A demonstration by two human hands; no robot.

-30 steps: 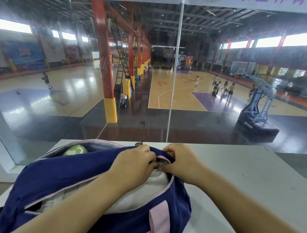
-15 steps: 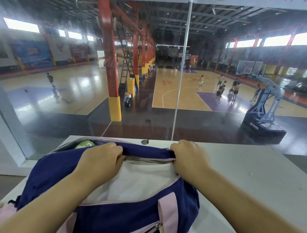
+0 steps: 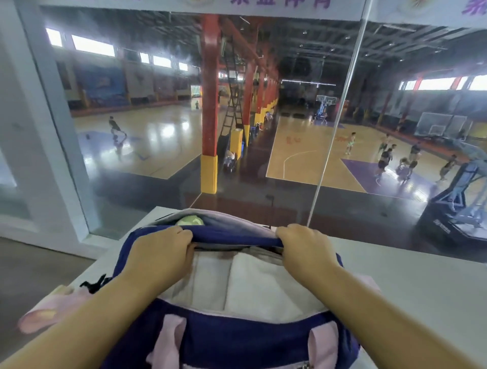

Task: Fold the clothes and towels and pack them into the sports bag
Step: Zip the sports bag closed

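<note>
Gripping the sports bag point(image 3: 237, 342) rim, hands point(image 3: 160, 252) point(image 3: 305, 247) apart.

On my feed, a white tabletop point(image 3: 421, 284) butts up against a big glass pane point(image 3: 158, 184). The pane has a white window frame point(image 3: 39, 131) at its left and a thin vertical seam point(image 3: 329, 147) right of centre. Beyond the glass and well below me lies an indoor basketball court point(image 3: 303, 158) with a purple key point(image 3: 369, 176). A red pillar point(image 3: 210, 92) with yellow padding point(image 3: 209, 173) at its foot stands between two courts, and a ladder point(image 3: 233, 113) is just behind it. Several players point(image 3: 384, 160) cluster on the right court, and one person point(image 3: 113, 126) is on the left court. A portable hoop stand point(image 3: 458, 200) sits far right. Purple characters point(image 3: 279, 2) run along the banner overhead.
</note>
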